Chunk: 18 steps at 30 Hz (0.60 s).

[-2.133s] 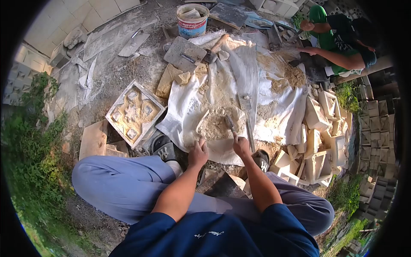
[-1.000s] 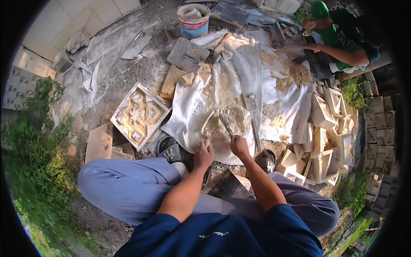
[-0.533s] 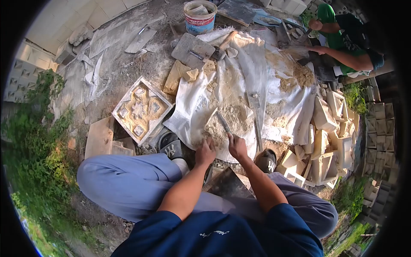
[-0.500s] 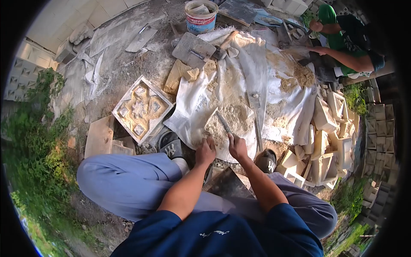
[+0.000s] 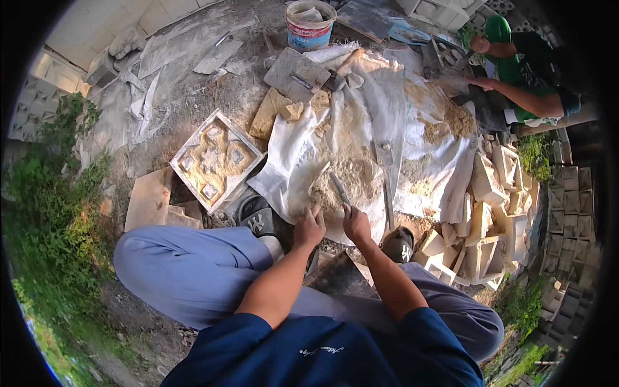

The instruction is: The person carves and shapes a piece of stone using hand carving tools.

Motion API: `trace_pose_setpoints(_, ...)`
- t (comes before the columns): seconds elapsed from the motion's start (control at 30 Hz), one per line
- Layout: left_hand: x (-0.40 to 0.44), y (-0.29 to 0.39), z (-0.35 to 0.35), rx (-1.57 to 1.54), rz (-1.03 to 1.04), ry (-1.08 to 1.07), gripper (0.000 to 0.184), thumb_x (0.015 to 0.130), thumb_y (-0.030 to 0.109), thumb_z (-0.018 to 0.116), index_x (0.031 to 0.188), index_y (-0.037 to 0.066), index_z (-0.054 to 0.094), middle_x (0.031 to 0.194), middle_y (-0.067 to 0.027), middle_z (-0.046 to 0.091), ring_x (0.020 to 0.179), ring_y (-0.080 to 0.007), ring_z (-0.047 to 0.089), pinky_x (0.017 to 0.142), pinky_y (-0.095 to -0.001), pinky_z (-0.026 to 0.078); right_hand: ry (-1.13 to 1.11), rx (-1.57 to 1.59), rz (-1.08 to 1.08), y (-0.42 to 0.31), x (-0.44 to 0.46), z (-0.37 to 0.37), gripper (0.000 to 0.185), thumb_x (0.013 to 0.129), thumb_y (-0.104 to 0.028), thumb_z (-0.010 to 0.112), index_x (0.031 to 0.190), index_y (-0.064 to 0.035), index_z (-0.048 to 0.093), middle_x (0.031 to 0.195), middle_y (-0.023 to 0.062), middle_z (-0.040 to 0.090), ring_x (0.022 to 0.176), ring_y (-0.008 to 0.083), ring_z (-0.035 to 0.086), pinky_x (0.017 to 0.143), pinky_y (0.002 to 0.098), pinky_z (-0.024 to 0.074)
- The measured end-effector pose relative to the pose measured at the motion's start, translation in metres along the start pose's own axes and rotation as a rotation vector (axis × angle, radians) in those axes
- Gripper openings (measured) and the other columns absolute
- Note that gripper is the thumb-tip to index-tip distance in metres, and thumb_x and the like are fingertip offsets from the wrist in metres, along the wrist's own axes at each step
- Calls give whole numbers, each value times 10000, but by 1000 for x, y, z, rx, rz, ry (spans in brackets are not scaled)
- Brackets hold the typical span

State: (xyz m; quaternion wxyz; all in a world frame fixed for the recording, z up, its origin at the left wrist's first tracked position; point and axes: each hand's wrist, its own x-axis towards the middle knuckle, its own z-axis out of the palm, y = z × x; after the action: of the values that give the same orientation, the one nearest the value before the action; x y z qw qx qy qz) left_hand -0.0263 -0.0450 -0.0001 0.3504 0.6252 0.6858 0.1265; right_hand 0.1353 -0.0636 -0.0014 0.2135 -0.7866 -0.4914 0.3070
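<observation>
My right hand (image 5: 356, 224) is closed round the handle of a trowel (image 5: 338, 187), whose blade lies on crumbly pale mortar (image 5: 351, 184). The mortar rests on a white woven sheet (image 5: 277, 164) spread over the ground. My left hand (image 5: 310, 226) pinches something at the sheet's near edge, probably the sheet itself. Left of the sheet sits a square mould (image 5: 182, 188) with a pattern of sandy filling and small raised squares. To the right of the mortar, a long flat tool (image 5: 389, 193) lies on the sheet.
A paint bucket (image 5: 309, 32) stands at the back, near a flat board (image 5: 293, 74) and a hammer (image 5: 335, 80). Cast blocks (image 5: 493, 219) are piled at the right. A co-worker (image 5: 529, 77) crouches at the upper right. A dark panel (image 5: 338, 276) lies between my legs.
Against the earliest frame, the trowel has swung leftward over the mortar, its handle still in my right hand. My left hand stays at the sheet's edge. The whole view has shifted slightly.
</observation>
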Motion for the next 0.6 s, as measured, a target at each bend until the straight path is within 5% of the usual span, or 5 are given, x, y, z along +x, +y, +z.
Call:
trace_pose_setpoints(0.1, 4, 0, 4, -6, 35, 39, 365, 917, 338, 509, 1078, 10, 493, 879, -301, 638, 842, -482, 624, 732, -544, 501, -31, -97, 63, 0, 5, -5, 496, 968, -386, 489, 813, 61, 638, 733, 345, 574, 764, 520, 576, 692, 557, 437)
trace_pose_setpoints(0.23, -2, -4, 4, 1, -2, 20, 391, 919, 364, 505, 1080, 9, 493, 885, -302, 640, 848, -482, 626, 732, -538, 508, 52, 86, -22, -26, 10, -24, 497, 979, -345, 490, 695, 52, 579, 691, 331, 545, 710, 522, 544, 591, 547, 385)
trace_pose_setpoints(0.5, 7, 1, 2, 18, -19, -26, 399, 917, 376, 501, 1083, 13, 496, 887, -298, 643, 843, -478, 629, 724, -541, 510, -70, -46, 230, 7, 19, -29, 544, 968, -433, 446, 835, 47, 663, 819, 351, 607, 862, 521, 583, 793, 550, 455)
trace_pose_setpoints(0.6, -1, -4, 4, 15, -38, -17, 392, 916, 374, 503, 1076, 16, 498, 893, -294, 643, 842, -473, 630, 719, -537, 511, 36, 31, 117, -4, 26, -32, 545, 968, -424, 464, 765, 51, 641, 727, 337, 586, 778, 509, 586, 697, 549, 454)
